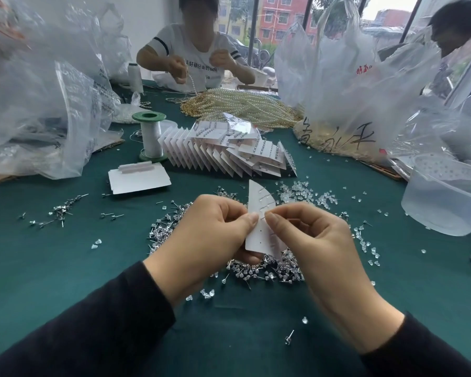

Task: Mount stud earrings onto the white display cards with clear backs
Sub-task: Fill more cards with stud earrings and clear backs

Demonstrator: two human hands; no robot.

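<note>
Gripping white card (259,232) upright, left hand (212,235); right hand (307,235) pinching stud post at card's edge

Bench (65,262): smooth matt dark-green cloth. Display card (259,235): white matt paper card. Stud earrings (267,273): shiny metal pins, clear glassy heads. Clear backs (305,194): translucent plastic. Bags (38,110): thin crinkled glossy plastic film. Tub (446,197): frosted translucent plastic. Spool (150,137): green plastic, white thread. Bead strands (237,104): glossy pearl finish. Sleeves (93,336): black matt cloth.

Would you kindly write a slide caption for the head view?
Left hand and right hand pinch a part-filled white display card above a pile of stud earrings on the green table.
</note>
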